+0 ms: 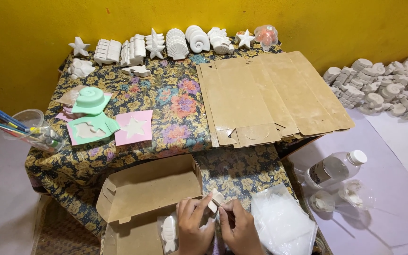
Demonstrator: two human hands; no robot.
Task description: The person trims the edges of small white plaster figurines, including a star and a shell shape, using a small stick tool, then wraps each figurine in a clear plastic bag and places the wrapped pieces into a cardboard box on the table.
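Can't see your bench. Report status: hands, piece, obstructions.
Both hands, left hand and right hand, pinching small white plaster piece. Open cardboard box beside. Nothing blocking.

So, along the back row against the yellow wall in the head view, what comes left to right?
White plaster starfish → white plaster scallop shell → white plaster spiral shell → small white plaster starfish → clear bag holding orange pieces.

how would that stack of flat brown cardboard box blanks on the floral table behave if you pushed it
The stack of flat brown cardboard box blanks looks thin and light, so it would probably slide over the floral tablecloth. The fanned sheets would likely shift apart. Its near edge overhangs the table, so it might tip off.
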